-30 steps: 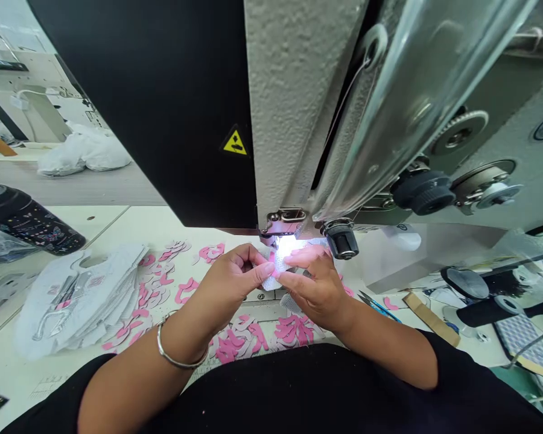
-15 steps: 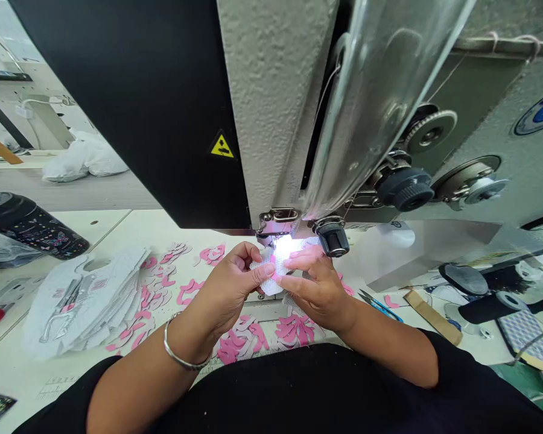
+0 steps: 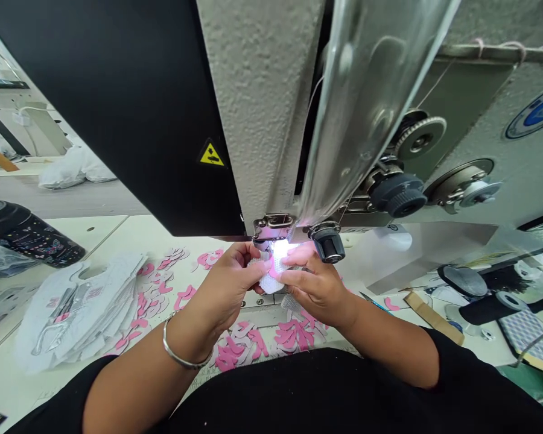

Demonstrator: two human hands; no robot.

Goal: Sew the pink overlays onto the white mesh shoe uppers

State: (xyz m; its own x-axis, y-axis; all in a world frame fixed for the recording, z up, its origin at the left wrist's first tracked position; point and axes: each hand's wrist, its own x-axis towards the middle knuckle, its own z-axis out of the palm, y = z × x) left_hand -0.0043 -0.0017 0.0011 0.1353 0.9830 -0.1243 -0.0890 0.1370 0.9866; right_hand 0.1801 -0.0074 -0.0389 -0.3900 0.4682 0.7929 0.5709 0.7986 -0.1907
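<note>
Both hands work under the lit needle area of a sewing machine [image 3: 274, 232]. My left hand [image 3: 235, 277], with a silver bangle at its wrist, pinches the left side of a small white textured fabric piece [image 3: 270, 283] bearing a bit of pink. My right hand [image 3: 317, 283] grips the same piece from the right, fingers close to the needle. Bright lamp glare hides the needle tip and the stitch line. Loose pink and white fabric cut-outs [image 3: 294, 334] lie just below my hands on the machine bed.
A stack of white fabric bibs [image 3: 81, 301] with tweezers [image 3: 63, 310] on top lies left, beside a black bottle [image 3: 31, 232]. More pink cut-outs [image 3: 151, 295] are scattered near it. Blue-handled thread snips [image 3: 373, 301], a brown strip [image 3: 432, 316] and a black thread cone [image 3: 491, 306] lie right.
The view has shifted slightly, so the machine appears a little further left. Both hands stay on the white piece near the needle, with only a slight shift of the fingers.
</note>
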